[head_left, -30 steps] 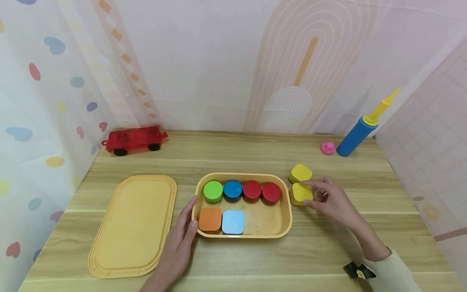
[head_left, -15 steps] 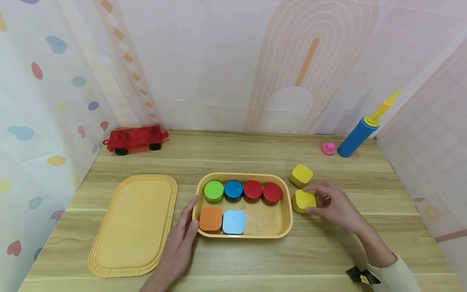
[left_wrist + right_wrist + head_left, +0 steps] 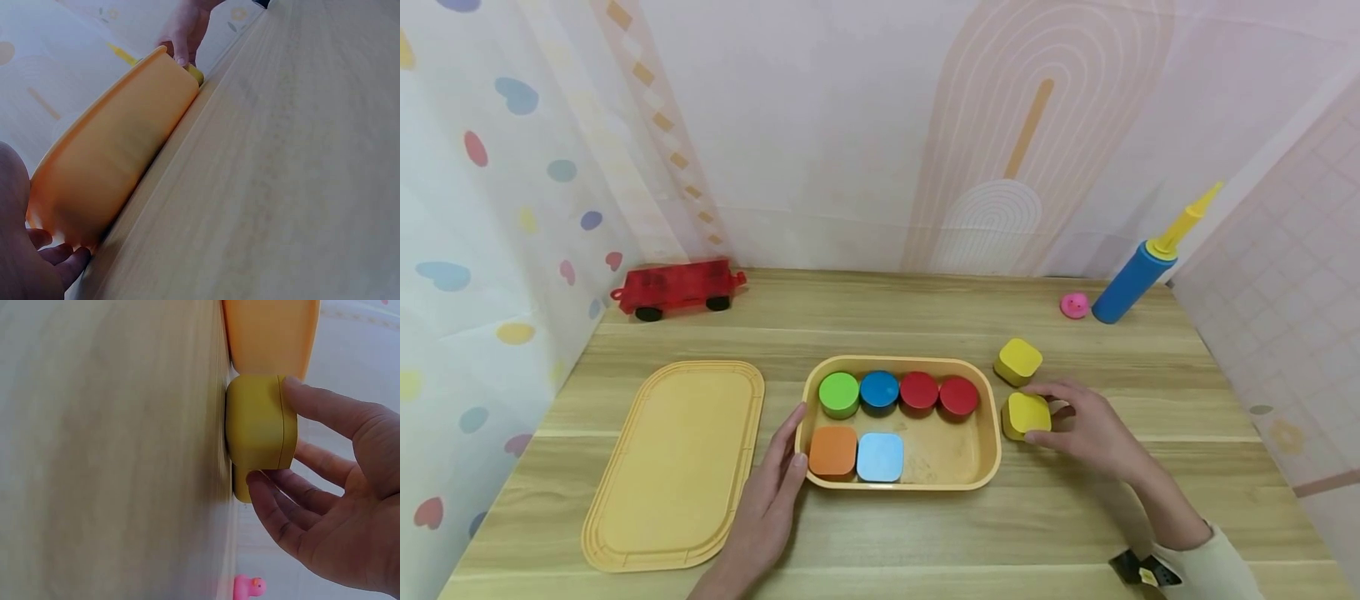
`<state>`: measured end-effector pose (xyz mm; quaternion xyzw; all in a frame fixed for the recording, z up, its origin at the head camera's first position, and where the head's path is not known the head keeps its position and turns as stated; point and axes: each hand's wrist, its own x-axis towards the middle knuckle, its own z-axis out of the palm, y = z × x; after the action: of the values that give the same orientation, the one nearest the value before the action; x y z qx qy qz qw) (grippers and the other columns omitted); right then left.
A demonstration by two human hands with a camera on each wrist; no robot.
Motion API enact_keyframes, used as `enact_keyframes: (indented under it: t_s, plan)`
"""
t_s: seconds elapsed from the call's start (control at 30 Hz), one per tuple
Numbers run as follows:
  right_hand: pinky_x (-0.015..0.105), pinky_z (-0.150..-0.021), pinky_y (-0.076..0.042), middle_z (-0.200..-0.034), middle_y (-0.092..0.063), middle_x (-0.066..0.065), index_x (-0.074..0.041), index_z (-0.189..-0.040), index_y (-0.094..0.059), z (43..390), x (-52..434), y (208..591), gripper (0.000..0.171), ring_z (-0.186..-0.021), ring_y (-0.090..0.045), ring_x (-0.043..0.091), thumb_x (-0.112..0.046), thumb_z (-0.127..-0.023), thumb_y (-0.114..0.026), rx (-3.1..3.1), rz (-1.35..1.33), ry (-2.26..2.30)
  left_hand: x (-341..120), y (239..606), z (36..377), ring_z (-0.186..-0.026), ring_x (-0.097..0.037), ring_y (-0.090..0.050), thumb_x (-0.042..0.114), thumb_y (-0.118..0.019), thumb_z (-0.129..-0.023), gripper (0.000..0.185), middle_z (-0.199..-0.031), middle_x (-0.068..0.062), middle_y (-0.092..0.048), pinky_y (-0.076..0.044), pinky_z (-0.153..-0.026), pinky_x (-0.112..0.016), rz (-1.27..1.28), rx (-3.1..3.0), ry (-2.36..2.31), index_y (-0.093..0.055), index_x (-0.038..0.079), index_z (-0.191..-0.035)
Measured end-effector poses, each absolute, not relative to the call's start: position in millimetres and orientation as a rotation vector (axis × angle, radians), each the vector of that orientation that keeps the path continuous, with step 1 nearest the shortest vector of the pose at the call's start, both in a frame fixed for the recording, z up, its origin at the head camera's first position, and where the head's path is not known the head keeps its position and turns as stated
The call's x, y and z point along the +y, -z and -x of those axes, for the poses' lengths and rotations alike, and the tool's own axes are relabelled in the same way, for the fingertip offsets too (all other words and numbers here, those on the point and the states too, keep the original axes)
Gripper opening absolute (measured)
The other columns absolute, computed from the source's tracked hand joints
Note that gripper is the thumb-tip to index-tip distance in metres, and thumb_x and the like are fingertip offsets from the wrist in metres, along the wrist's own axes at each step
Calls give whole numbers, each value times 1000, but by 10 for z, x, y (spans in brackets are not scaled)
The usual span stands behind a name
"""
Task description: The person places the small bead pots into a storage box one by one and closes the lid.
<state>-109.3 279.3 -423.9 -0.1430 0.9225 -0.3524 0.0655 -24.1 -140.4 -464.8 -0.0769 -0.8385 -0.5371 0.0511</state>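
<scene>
Item: rounded-square yellow block (image 3: 1027,414), pinched by our right hand (image 3: 1086,425), at 3 o'clock of the yellow plastic tray (image 3: 990,467). Our left hand (image 3: 772,492) rests open against the tray; we judge the block may catch the rim and slip

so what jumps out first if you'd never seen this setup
The yellow tray at mid-table, with green, blue and two red round blocks along its far side and an orange and a light-blue square one in front. The right hand pinches a yellow square block just right of the tray, a second yellow block behind it. The left hand rests on the tray's left end, beside the flat lid.
</scene>
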Motion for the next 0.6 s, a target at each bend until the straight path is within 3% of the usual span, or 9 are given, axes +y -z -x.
enact_keyframes:
  t_s: [0.4,0.6]
  plan:
    - [38,-83,-62,-122,-68,8,-13,-127,-70,1016,2806,4069,52,-99,-64,22,-22,-80,-90,2890,408,1102,-1404,4643,243,-150,-17,-29,16,-40,-112,52,-166,2,-31,-22,-114,-6,234,-2554,1638,-29,25,-162]
    - [27,-80,-61,-119,-69,4,-16,-127,-71,957,2810,3917,52,-99,-62,15,-24,-79,-90,2971,467,1177,-1399,4635,254,-151,-19,-30,19,-40,-112,51,-166,6,-31,-23,-114,-7,193,-2576,1652,-29,26,-162]
